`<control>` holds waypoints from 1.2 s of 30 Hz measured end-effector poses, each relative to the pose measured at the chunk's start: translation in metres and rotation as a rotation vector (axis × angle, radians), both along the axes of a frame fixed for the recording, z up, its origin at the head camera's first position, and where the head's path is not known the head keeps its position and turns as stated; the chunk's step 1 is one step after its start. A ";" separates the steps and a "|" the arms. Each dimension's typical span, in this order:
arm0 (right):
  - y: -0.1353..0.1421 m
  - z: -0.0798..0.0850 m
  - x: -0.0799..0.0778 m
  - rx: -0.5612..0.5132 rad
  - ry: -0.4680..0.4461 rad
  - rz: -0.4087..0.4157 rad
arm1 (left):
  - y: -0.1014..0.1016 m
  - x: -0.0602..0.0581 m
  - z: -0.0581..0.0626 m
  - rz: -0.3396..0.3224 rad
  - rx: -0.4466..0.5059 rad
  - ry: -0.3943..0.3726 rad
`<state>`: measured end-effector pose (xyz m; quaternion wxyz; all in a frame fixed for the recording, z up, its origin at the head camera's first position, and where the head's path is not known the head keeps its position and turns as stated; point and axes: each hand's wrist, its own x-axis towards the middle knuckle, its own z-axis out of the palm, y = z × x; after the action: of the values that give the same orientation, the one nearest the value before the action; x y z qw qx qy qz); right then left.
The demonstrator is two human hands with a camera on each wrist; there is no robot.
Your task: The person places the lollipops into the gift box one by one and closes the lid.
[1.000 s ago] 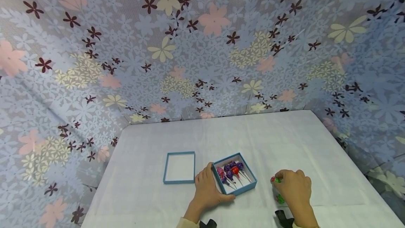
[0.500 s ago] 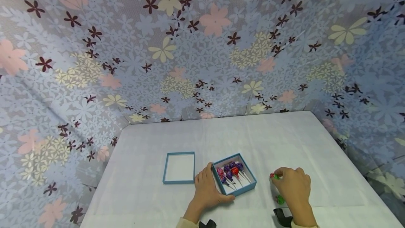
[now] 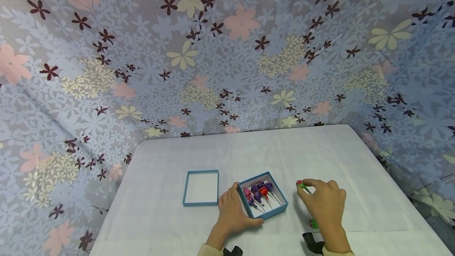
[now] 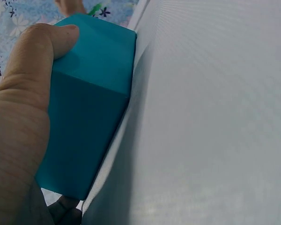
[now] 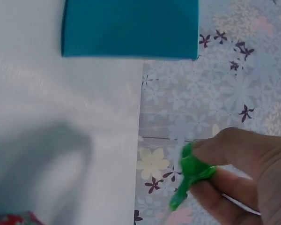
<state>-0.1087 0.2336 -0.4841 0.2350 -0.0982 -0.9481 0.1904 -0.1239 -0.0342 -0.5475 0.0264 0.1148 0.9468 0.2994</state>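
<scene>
My left hand (image 3: 232, 213) grips the near left corner of a blue open box (image 3: 281, 209), its thumb along the front wall. Inside lie several wrapped lollipops (image 3: 257, 196), purple, pink and red, sticks pointing toward the near side. In the left wrist view, the thumb presses on the teal outer wall of the box (image 4: 91, 126). To the right of the box, my right hand (image 3: 328, 204) pinches a green-and-red wrapped lollipop (image 3: 300, 183) between thumb and fingers, raised over the table. A second green lollipop (image 3: 313, 223) lies on the cloth below that hand, partly hidden by it.
A shallow blue-rimmed lid (image 3: 202, 204) with a white inside lies left of the box. White cloth covers the table (image 3: 160, 177), and a flowered curtain (image 3: 227, 70) hangs behind it and at both sides. Black wrist mounts (image 3: 313, 243) show at the bottom edge.
My right hand has lifted the lollipop and moved it up and left toward the box, uncovering more of it. My left hand and the box have stayed in place.
</scene>
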 end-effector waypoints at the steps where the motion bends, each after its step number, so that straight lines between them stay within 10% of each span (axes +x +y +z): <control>1: -0.001 0.000 -0.001 -0.001 0.034 0.001 | 0.000 0.000 0.000 0.001 -0.001 -0.007; 13: -0.022 -0.001 -0.007 -0.046 0.227 0.056 | 0.000 0.001 0.001 0.006 0.002 0.005; 36: -0.088 -0.009 -0.017 -0.094 0.314 0.194 | 0.000 0.001 0.000 -0.004 0.021 0.010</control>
<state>-0.1257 0.1460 -0.4936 0.3556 0.0135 -0.8949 0.2693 -0.1233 -0.0346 -0.5472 0.0208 0.1186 0.9435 0.3089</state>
